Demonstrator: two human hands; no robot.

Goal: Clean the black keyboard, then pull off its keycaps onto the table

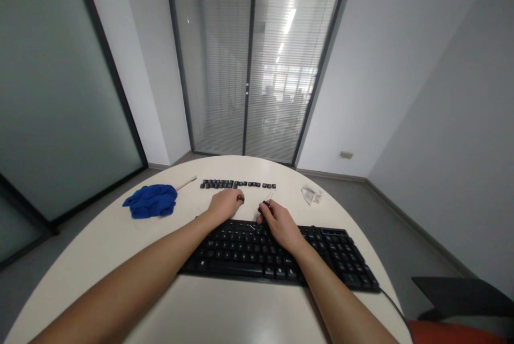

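Note:
A black keyboard lies across the round cream table. Above its upper left edge, my left hand is closed on a small black keycap. My right hand reaches over the keyboard's top edge, its fingers pinched on a small tool with a black handle; thin wire ends show near the fingers. Beyond both hands, several loose black keycaps stand in rows on the table. Parts of the keyboard are hidden beneath my hands and forearms.
A crumpled blue cloth lies at the left, with a thin brush-like stick beside it. Clear crumpled plastic sits at the right. The keyboard's cable runs off the right edge near a red and black chair.

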